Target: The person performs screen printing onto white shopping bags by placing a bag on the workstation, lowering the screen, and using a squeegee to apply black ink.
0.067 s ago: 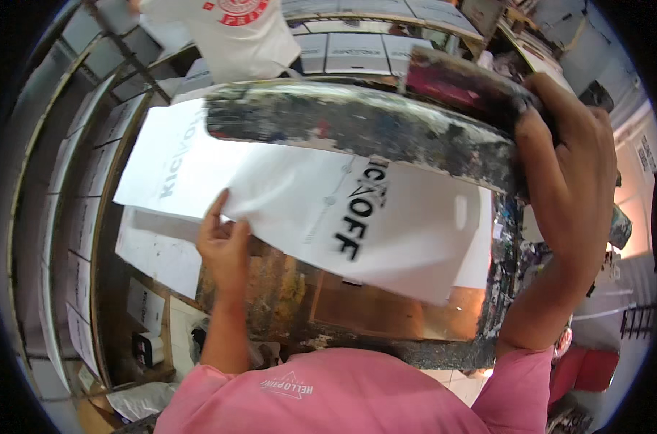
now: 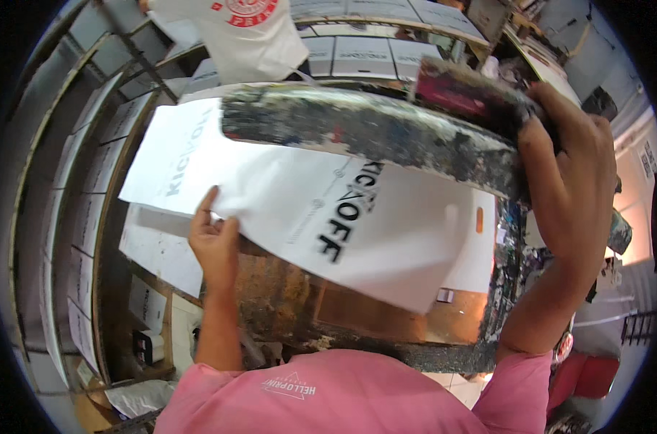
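My left hand [image 2: 214, 242] pinches the near edge of a white sheet [image 2: 270, 173] with dark lettering, thumb and index finger closed on it. The sheet bows upward, and its near right corner hangs over the brown board [image 2: 270, 289]. Under its right end shows another white piece with an oval slot. My right hand [image 2: 571, 152] is wrapped around the right end of an ink-crusted printing frame [image 2: 372, 126], held raised and tilted over the sheet. A dark, reddish-stained block [image 2: 462, 90] lies along the frame's far side, its end beside my right fingers.
White printed sheets fill racks [image 2: 100, 170] on the left and at the back. Across the frame stands a person in a white shirt [image 2: 252, 40]. Another white sheet [image 2: 158, 249] lies low at the left. A red seat [image 2: 585, 376] is at the lower right.
My left hand has drawn the sheet's edge slightly leftward and its lettering has shifted left. The oval slot at the right has come into view. My right hand still holds the frame up.
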Demonstrator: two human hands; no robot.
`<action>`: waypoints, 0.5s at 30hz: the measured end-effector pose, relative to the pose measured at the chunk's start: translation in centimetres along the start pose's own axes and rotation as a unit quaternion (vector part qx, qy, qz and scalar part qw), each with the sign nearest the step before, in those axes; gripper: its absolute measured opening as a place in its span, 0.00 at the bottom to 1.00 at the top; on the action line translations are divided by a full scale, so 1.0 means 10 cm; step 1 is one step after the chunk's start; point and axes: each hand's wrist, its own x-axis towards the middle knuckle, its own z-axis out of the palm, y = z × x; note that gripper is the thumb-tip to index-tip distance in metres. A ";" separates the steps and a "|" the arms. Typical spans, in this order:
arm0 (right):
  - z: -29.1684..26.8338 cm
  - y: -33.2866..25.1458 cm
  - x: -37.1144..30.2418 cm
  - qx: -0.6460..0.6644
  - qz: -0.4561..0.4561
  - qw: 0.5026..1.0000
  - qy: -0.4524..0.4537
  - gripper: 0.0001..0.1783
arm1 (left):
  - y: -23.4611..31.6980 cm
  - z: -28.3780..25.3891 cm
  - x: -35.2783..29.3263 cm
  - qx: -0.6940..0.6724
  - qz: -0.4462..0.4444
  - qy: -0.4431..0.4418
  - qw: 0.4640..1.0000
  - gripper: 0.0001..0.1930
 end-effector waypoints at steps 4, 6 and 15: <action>0.01 -0.07 -0.06 -0.028 0.033 0.998 -0.044 0.22 | -0.16 -0.95 0.74 0.102 -0.008 0.032 0.994 0.31; 0.13 -0.07 -0.11 -0.002 -0.021 0.997 0.069 0.19 | -0.39 -1.50 1.24 0.112 0.003 0.006 0.994 0.31; 0.09 -0.06 -0.27 -0.017 -0.011 0.997 0.068 0.30 | 0.14 -1.31 1.69 0.455 0.279 0.020 0.845 0.35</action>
